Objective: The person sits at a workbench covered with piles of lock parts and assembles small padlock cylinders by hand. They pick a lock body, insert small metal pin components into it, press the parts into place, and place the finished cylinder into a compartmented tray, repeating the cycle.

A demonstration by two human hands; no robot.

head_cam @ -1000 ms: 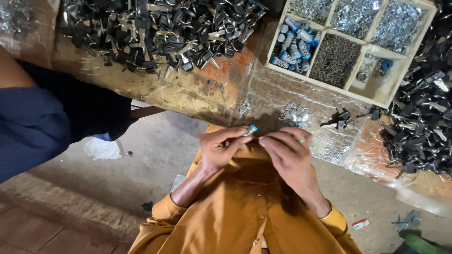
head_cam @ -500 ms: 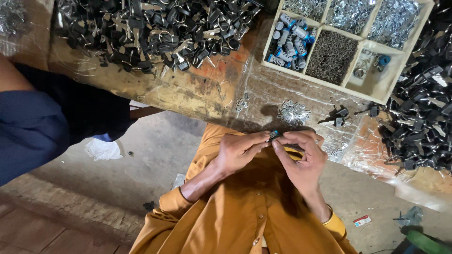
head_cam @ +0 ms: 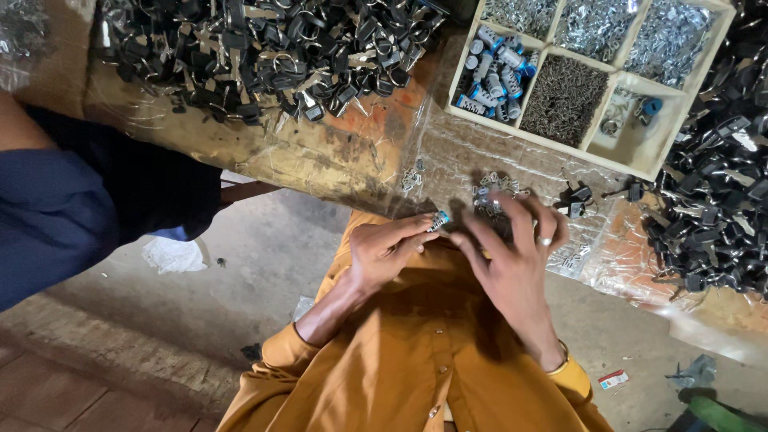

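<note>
Mustard-yellow sleeves frame a person's two hands working at the near edge of a worn wooden tabletop (head_cam: 336, 156). The left hand (head_cam: 384, 252) pinches a small silver cylinder with a blue end (head_cam: 439, 220) between thumb and fingers, holding it just off the tabletop's near edge. The right hand (head_cam: 512, 264), a ring on one finger, has its fingers spread and reaches over a small heap of loose metal bits (head_cam: 492, 192) lying on clear plastic sheeting near that edge. Farther back stands a divided wooden tray (head_cam: 616, 164) with silver-and-blue cylinders in its near-left compartment. Black-headed keys (head_cam: 264, 48) lie heaped toward the far left corner. Another person's dark blue sleeve (head_cam: 56, 216) shows beyond the left edge.
</note>
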